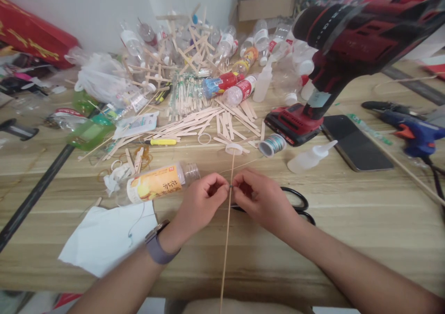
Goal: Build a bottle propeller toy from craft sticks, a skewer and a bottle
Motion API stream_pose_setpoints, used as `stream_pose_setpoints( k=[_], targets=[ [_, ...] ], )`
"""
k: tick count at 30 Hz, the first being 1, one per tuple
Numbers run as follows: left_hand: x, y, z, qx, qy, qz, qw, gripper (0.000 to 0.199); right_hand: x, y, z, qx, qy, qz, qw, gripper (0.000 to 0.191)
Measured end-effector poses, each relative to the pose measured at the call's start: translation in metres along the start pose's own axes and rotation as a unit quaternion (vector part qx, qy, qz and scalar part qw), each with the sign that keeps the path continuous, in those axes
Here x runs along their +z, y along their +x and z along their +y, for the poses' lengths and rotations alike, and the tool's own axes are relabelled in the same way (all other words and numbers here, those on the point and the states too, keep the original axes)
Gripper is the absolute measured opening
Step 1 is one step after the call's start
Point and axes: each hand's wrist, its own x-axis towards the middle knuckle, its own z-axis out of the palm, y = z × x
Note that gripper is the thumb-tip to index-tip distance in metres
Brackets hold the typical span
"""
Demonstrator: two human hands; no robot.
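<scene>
A thin wooden stick runs from the table's front edge up to a white plastic cap. Dark thread is wound around the stick between my hands. From the left, my left hand pinches at the thread with thumb and forefinger. On the other side my right hand pinches it too, close against the stick. A fine strand leads back toward a thread spool. Black-handled scissors lie partly hidden under my right hand. Left of my left hand lies a clear bottle with an orange label.
A red cordless drill stands at right, beside a phone, a glue bottle and a blue glue gun. Popsicle sticks and plastic bottles are piled behind. White paper lies at left near a black bar.
</scene>
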Motion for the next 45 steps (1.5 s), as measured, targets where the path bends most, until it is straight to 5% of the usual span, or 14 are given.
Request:
stream_pose_setpoints(
  k=[13, 24, 34, 45],
  targets=[
    [0.002, -0.008, 0.006, 0.035, 0.099, 0.046, 0.993, 0.01, -0.004, -0.002, 0.001, -0.053, -0.042, -0.032, 0.997, 0.012],
    [0.0, -0.012, 0.005, 0.127, 0.216, 0.065, 0.966, 0.017, -0.005, -0.002, 0.002, -0.08, -0.074, -0.041, 0.993, 0.012],
    [0.001, -0.009, 0.004, 0.034, 0.052, 0.05, 0.997, 0.014, -0.006, 0.001, -0.001, -0.076, 0.024, -0.028, 0.996, 0.016],
    [0.002, -0.005, 0.009, -0.04, -0.054, 0.05, 0.996, 0.014, -0.006, 0.004, 0.001, 0.039, 0.165, -0.052, 0.984, 0.009]
  ],
)
